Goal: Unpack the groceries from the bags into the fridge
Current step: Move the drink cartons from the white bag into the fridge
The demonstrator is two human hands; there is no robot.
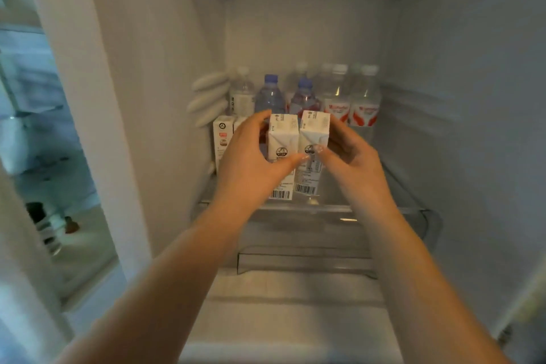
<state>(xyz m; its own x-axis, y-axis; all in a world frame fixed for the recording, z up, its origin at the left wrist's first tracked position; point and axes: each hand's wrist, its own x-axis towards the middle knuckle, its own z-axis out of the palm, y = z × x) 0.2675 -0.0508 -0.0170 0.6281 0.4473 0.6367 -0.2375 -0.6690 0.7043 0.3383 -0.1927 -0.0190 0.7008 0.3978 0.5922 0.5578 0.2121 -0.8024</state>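
Note:
Both my arms reach into the open fridge. My left hand (251, 159) grips a small white carton (283, 139), thumb in front and fingers behind. My right hand (351, 154) grips a second white carton (313, 130) right beside it. Both cartons stand upright at the front of the glass shelf (384, 210), their barcodes facing me. Another white carton (222, 139) stands on the shelf to the left, against the fridge wall.
Several water bottles (336, 97) with white or blue caps line the back of the shelf. A clear drawer (304, 260) sits below the shelf. The fridge's left wall (165, 97) and door frame are close. Shelf room shows at the right.

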